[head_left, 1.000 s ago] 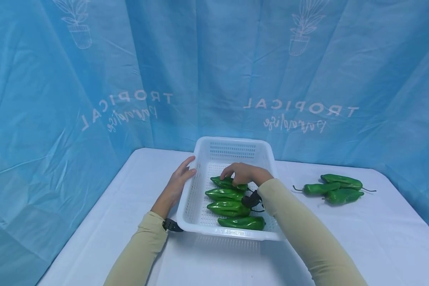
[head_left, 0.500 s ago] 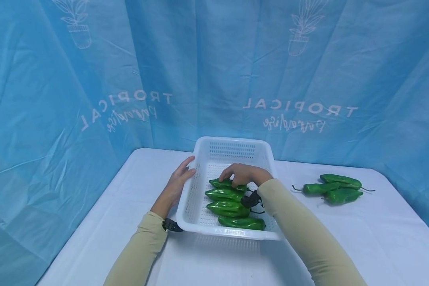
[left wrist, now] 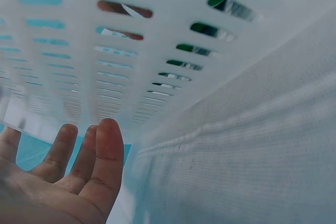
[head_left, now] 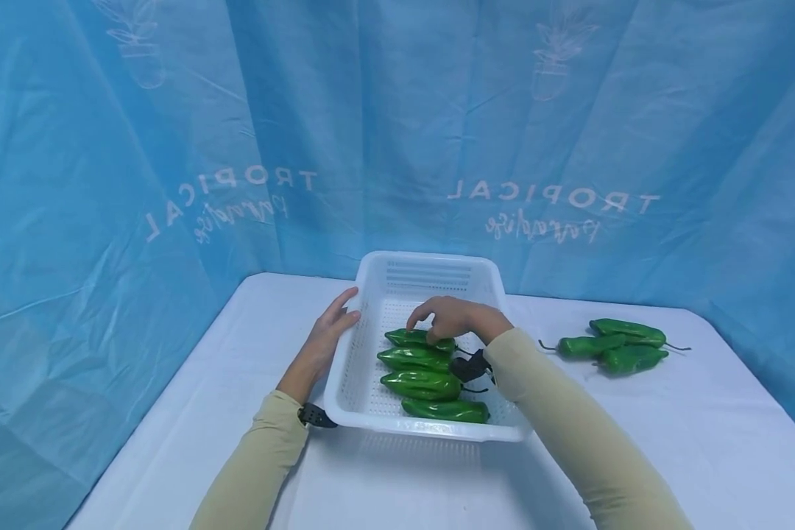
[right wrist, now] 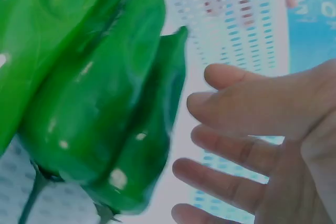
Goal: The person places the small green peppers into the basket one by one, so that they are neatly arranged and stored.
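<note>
Green peppers (head_left: 420, 384) lay four abreast in the white basket (head_left: 430, 429); three more peppers (head_left: 632, 359) rested right of it. The right hand (head_left: 452, 316), fingers parted and pinching nothing, hung inside by the farthest pepper (head_left: 407, 337). The left hand (head_left: 322, 340) spread along the basket's left side. Arranging seemed in hand; the next move probably called for reaching right of the basket.

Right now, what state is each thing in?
White basket, upright on the table
Four peppers inside, lying side by side
Three peppers outside, lying clustered
Left hand, fingers extended at the basket's left side
Right hand, holding nothing, at the basket's farthest pepper; contact unclear
Blue backdrop, hanging
</note>
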`<state>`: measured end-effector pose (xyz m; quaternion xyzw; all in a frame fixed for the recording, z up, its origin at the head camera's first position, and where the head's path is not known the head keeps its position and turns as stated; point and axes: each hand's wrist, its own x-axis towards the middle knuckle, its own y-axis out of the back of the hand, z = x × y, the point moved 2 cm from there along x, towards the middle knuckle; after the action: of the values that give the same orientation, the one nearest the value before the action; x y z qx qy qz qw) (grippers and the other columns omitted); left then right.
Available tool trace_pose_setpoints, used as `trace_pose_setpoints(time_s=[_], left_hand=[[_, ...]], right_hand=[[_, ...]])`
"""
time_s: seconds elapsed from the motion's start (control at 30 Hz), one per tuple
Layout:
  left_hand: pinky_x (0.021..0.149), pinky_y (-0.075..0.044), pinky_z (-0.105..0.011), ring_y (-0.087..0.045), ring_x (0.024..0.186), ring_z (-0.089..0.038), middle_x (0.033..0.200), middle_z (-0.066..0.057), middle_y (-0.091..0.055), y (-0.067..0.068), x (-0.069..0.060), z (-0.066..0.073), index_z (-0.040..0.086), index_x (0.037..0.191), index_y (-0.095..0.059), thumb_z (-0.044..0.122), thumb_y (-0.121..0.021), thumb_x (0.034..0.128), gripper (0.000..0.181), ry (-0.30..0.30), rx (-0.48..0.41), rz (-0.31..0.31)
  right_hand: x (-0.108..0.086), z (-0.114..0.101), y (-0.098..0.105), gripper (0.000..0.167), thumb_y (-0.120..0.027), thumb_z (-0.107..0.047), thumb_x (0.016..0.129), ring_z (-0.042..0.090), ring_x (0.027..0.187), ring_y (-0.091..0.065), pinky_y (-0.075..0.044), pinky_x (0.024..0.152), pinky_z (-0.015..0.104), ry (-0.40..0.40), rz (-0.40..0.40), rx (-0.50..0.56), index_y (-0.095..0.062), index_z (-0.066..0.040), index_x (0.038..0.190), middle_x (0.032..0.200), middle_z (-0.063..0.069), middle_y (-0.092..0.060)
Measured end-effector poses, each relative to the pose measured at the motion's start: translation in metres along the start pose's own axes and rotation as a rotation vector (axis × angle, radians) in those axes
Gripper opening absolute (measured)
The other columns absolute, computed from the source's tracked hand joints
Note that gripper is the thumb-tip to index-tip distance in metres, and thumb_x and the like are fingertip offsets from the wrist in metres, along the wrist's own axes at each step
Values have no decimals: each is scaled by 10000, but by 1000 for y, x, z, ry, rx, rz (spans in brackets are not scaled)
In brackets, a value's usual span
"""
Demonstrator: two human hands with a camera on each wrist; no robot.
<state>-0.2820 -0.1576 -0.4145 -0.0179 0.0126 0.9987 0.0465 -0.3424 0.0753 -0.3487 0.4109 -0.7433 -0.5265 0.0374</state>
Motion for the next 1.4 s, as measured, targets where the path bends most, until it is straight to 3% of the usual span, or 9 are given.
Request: trace_pose_setpoints(time_s=[0.13,0.3,0.7,0.87,1.07,1.4], left_hand=[[1046,-504,-557,-484,1371,-390,1568,-76,-373,1,-2,2,381,1546,-266,433,-515,995,607,10,3,15],[1036,-507,-567,-480,1380,-385,1578,-53,-364,-1,-4,4,409,1535,-274,443,-518,990,599,28,-3,22],[1019,-526,-544,-499,1364,-385,1562,-64,-380,-2,-2,1,410,1535,-270,447,-503,996,589,34,0,5],[1013,-531,-541,-497,1363,-395,1564,-77,-373,-3,-2,1,394,1544,-259,433,-504,1002,596,22,-21,-9],[1008,-538,-528,-494,1366,-392,1568,-74,-370,-3,-3,2,397,1546,-254,433,-502,999,601,20,-16,-13],[990,-551,-519,-506,1352,-399,1556,-78,-378,-2,-1,0,413,1543,-247,435,-497,1006,593,22,-27,-22]], right_hand=[[-16,-8,9,396,-562,-73,960,410,1315,-538,-503,1058,502,56,10,-59,-632,-192,1331,1496,123,-500],[-33,-12,14,396,-559,-59,965,407,1305,-548,-505,1061,489,63,4,-142,-624,-170,1340,1501,122,-495],[-53,-9,15,440,-569,-22,957,370,1274,-583,-527,1039,469,98,65,-154,-583,-161,1375,1479,130,-519],[-72,-2,20,438,-576,-39,966,375,1295,-563,-519,1045,497,95,155,-149,-568,-158,1388,1491,119,-508],[-107,16,25,412,-597,-60,964,380,1329,-524,-489,1059,555,70,289,-135,-580,-124,1370,1449,138,-539],[-153,53,23,365,-618,-66,946,406,1254,-563,-514,989,596,-10,414,-147,-624,-102,1309,1358,161,-603]])
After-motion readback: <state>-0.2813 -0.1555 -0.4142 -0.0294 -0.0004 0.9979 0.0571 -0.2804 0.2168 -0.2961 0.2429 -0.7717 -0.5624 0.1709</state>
